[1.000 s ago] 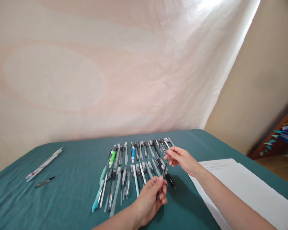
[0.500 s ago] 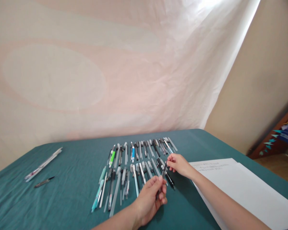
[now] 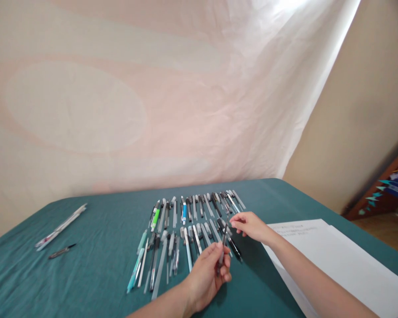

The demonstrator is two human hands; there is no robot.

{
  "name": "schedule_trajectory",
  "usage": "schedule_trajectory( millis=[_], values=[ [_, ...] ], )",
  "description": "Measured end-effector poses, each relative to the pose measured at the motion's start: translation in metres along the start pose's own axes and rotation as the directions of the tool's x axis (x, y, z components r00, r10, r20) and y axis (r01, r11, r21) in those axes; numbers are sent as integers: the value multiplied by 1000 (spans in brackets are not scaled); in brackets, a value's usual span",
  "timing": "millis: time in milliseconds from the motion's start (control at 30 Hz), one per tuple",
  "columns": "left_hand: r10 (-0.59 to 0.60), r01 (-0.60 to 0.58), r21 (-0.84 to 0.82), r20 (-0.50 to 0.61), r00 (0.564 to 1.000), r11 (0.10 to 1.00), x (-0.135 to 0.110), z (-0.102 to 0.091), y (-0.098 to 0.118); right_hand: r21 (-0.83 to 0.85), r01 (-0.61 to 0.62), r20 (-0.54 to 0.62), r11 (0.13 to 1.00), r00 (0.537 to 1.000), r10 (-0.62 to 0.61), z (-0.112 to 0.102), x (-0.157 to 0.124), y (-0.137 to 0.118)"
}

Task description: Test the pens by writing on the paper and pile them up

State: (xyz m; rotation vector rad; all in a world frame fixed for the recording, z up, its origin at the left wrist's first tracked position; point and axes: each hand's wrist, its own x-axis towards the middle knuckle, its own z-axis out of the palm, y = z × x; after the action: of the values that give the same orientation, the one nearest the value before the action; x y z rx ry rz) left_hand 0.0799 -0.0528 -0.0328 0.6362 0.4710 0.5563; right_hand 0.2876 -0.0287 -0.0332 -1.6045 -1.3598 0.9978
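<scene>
My left hand (image 3: 208,270) is closed around a slim dark pen (image 3: 224,240), whose thin end points up and away from me. The pen's lower part is partly hidden by my fingers. Just right of that thin end is my right hand (image 3: 252,226), its fingers bent and slightly apart, with nothing visible in them. Beneath and behind both hands, pens lie side by side in two rows. A black pen (image 3: 235,248) is the closest one on the cloth, and a white and pale blue pen (image 3: 188,249) lies left of my left hand.
White paper sheets (image 3: 331,260) with some writing lie under my right forearm. A green pen (image 3: 155,218) and a blue-banded pen (image 3: 184,212) are in the back row. On the left lie a long white bundle (image 3: 61,227) and a small dark pen (image 3: 62,251). Green cloth (image 3: 102,282) covers the table.
My right hand has let go of the pen's upper end and drawn slightly right. The pen stays in my left hand, with its thin end now exposed.
</scene>
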Motion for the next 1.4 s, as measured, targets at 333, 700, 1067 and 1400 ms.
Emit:
schedule_trajectory(
  millis=[333, 700, 1067, 1400],
  values=[
    [-1, 1, 1, 2, 1000, 1000, 0, 2, 0, 300, -65, 281, 952, 959, -23, 16, -25, -44],
    [-19, 19, 12, 31, 999, 1000, 0, 1, 1, 406, 29, -94, 914, 996, 10, -23, -5, -22],
    [-16, 16, -8, 34, 999, 1000, 4, -2, -1, -143, -34, 67, 989, 997, 44, -2, 3, 7],
    [3, 1, -41, 82, 997, 999, 2, 0, 1, -154, -4, 75, 988, 997, 16, -5, -6, -12]
  ],
)
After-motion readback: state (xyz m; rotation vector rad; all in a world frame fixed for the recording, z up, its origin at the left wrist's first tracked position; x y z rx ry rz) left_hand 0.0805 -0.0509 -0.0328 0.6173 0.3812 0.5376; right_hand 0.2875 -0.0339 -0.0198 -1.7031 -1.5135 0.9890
